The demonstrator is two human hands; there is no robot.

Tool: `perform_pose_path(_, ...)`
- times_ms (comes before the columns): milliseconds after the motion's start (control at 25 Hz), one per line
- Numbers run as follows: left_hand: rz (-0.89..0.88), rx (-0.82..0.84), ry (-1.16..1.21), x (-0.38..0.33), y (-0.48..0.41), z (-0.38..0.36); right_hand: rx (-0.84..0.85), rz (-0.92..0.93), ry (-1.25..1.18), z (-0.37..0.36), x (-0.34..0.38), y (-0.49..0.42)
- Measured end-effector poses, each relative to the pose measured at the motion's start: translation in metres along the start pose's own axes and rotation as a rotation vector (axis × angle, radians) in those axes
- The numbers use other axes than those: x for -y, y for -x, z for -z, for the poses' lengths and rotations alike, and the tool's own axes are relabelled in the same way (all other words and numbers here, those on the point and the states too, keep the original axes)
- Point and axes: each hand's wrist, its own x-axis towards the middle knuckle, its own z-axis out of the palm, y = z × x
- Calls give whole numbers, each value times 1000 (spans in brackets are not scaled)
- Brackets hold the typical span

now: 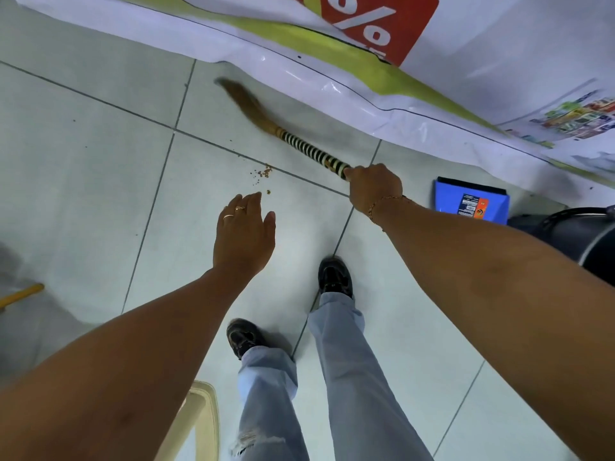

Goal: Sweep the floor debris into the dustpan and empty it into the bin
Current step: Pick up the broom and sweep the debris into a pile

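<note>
My right hand [372, 188] grips the end of a short broom's black-and-cream striped handle [312, 153]. Its brown bristles [244, 101] are blurred and reach up-left along the floor, close to the banner edge. A small heap of brown crumbs [264, 173] lies on the pale tiles between the broom and my left hand [244, 232], which hovers open above the floor with fingers spread and nothing in it. A blue dustpan [471, 201] rests on the floor to the right of my right hand. A dark bin [572, 234] sits partly cut off at the right edge.
A large white, green and red printed banner [332, 44] lies across the top of the floor. My two feet in dark shoes [334, 277] stand below the hands. A cream plastic stool [199, 424] sits at bottom left, and a yellow stick [20, 296] at the left edge.
</note>
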Motion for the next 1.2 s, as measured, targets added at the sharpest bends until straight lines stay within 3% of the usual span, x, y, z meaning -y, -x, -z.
perform_pose_path(320, -55, -31, 29, -14, 19, -9, -6, 145, 193, -31, -48, 76)
perform_pose_path(480, -83, -16, 14, -4, 46, -15, -158, 56, 29, -66, -89, 131)
perform_pose_path(560, -89, -17, 8, 6, 59, -17, -156, -41, -55, -86, -84, 145)
perform_pose_path(680, -108, -29, -19, 21, 77, -20, -7, -157, -94, -101, -56, 154)
perform_pose_path(920, -178, -53, -93, 41, 103, -20, 153, -119, -133, -138, 8, 189)
perform_pose_path(1120, -232, -67, -123, 32, 123, -18, 30, -113, -323, -160, 11, 235)
perform_pose_path(1200, -269, -64, -158, 23, 127, -25, -58, -249, -498, -170, -9, 251)
